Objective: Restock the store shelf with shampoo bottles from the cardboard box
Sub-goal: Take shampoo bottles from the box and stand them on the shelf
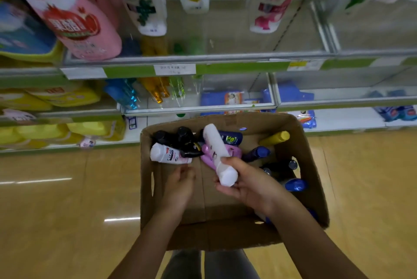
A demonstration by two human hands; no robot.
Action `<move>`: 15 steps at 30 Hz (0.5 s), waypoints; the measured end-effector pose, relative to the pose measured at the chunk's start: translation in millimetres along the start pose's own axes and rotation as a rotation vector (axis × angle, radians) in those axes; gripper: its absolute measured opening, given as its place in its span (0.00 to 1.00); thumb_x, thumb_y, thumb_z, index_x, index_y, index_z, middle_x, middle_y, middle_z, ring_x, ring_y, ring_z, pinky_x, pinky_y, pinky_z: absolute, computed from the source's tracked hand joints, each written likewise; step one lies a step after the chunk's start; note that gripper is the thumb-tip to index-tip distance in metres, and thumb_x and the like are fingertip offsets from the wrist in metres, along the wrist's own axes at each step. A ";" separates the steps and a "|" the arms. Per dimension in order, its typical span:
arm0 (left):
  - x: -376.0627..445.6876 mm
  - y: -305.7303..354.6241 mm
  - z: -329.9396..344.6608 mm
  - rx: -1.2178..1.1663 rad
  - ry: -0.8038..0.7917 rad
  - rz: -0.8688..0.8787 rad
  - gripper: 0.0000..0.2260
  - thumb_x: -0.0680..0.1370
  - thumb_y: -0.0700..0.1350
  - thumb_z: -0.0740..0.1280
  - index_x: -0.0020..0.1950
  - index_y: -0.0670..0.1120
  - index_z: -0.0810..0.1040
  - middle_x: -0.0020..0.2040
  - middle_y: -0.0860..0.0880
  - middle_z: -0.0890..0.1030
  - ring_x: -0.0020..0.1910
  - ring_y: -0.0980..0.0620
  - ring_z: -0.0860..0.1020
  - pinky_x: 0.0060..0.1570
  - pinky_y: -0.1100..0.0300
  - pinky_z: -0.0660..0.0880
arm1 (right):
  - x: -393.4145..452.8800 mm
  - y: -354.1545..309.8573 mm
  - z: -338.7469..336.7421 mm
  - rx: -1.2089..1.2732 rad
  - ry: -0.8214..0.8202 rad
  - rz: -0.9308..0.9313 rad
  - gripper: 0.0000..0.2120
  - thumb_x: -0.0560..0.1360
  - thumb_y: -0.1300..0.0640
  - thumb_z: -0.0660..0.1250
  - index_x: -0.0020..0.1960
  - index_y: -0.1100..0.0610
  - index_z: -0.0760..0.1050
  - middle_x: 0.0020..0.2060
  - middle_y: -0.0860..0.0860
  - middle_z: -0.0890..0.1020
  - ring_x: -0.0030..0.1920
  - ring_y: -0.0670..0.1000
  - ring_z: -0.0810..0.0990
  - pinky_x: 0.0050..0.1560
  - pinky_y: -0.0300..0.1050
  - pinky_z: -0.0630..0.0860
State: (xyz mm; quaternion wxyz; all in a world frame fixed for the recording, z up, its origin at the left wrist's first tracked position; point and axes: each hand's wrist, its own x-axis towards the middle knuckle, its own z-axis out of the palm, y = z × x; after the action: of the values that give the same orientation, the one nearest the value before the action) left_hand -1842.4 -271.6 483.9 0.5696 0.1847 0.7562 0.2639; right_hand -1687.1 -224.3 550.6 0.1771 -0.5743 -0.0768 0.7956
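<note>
An open cardboard box (311, 179) stands on the floor in front of me with several shampoo bottles inside. My right hand (246, 183) grips a long white bottle (216, 150) near its cap end, lifted over the box. My left hand (180, 186) hovers inside the box with loosely curled fingers and holds nothing, just below a small white bottle (168, 154) lying on its side. Black bottles (180, 140), a purple bottle (208, 158), dark blue bottles (258, 152) and a yellow bottle (276, 137) lie in the box. The store shelf (203, 62) rises just behind it.
Large white and pink bottles (79, 24) stand on the upper shelf, with bare shelf space (237, 39) between them. Lower shelves hold yellow packs (61, 98), coloured bottles (158, 90) and blue packets (221, 98). The floor (56, 199) is shiny tan tile. My legs (209, 265) show below the box.
</note>
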 end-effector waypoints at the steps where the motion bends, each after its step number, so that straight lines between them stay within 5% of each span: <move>1: -4.1 7.4 -3.8 -0.043 0.008 0.021 0.10 0.80 0.55 0.59 0.57 0.54 0.75 0.54 0.50 0.80 0.54 0.52 0.78 0.61 0.48 0.73 | -13.3 -4.0 4.7 -0.030 -0.035 0.003 0.11 0.73 0.57 0.70 0.53 0.60 0.76 0.39 0.58 0.83 0.40 0.52 0.83 0.38 0.43 0.82; 4: -14.8 36.0 -18.5 -0.258 -0.027 0.080 0.18 0.79 0.59 0.58 0.63 0.49 0.73 0.57 0.48 0.80 0.54 0.51 0.80 0.53 0.53 0.76 | -44.6 -15.1 13.6 -0.113 -0.135 0.019 0.17 0.69 0.55 0.72 0.55 0.59 0.75 0.42 0.59 0.84 0.42 0.53 0.85 0.39 0.42 0.82; 7: -26.5 67.4 -36.8 -0.522 -0.133 0.131 0.16 0.77 0.57 0.61 0.59 0.49 0.73 0.54 0.46 0.79 0.51 0.49 0.80 0.45 0.54 0.78 | -70.8 -27.7 23.6 -0.209 -0.249 0.044 0.23 0.67 0.53 0.71 0.59 0.58 0.72 0.44 0.59 0.85 0.45 0.53 0.85 0.39 0.41 0.82; 12: -43.7 97.8 -60.3 -0.754 -0.187 0.193 0.17 0.69 0.50 0.69 0.55 0.44 0.74 0.46 0.45 0.78 0.46 0.49 0.78 0.39 0.56 0.79 | -101.0 -42.2 41.3 -0.348 -0.343 0.031 0.22 0.69 0.51 0.68 0.60 0.58 0.72 0.46 0.60 0.84 0.46 0.54 0.84 0.41 0.40 0.83; 15: -59.7 110.3 -67.3 -0.791 -0.113 0.194 0.12 0.73 0.47 0.69 0.53 0.42 0.78 0.45 0.45 0.80 0.43 0.51 0.80 0.39 0.57 0.81 | -111.3 -50.3 45.0 -0.338 -0.362 -0.050 0.19 0.76 0.51 0.64 0.64 0.57 0.72 0.53 0.64 0.82 0.50 0.59 0.84 0.48 0.44 0.82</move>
State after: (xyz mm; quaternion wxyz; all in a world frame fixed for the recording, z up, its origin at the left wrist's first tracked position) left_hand -1892.4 -231.5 611.1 0.6097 0.0362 0.5430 0.5763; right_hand -1688.9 -215.2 680.4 0.0816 -0.4419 -0.2533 0.8567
